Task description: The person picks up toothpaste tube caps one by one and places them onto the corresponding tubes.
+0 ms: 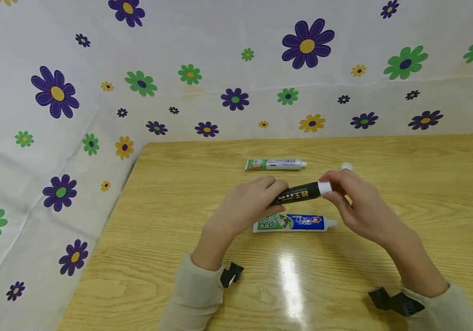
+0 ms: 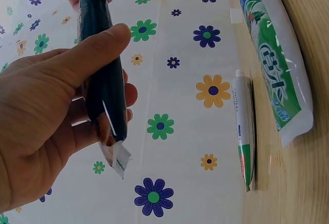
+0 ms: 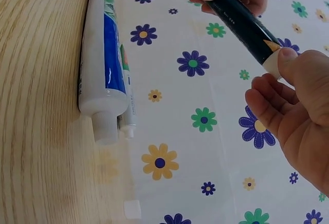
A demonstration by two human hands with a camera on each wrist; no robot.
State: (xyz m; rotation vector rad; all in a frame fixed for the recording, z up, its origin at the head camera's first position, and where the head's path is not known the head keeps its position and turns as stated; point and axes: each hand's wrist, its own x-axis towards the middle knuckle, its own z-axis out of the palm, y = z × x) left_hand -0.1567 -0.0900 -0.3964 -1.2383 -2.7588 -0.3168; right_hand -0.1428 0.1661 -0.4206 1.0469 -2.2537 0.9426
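A black toothpaste tube (image 1: 300, 193) with gold lettering is held above the table, nearly level, its white cap (image 1: 325, 188) to the right. My left hand (image 1: 248, 202) grips the tube's body, thumb on one side and fingers on the other. The crimped tail (image 2: 119, 163) sticks out past that hand in the left wrist view. With thumb and fingertips, my right hand (image 1: 362, 207) pinches the cap. Below the black tube lies a blue and green toothpaste tube (image 1: 294, 222). Farther back rests a smaller white and green toothpaste tube (image 1: 275, 164).
A small white round piece (image 1: 346, 166) stands on the wooden table (image 1: 170, 230) just behind my right hand. White flower-patterned sheeting (image 1: 211, 41) rises along the table's back and left edges.
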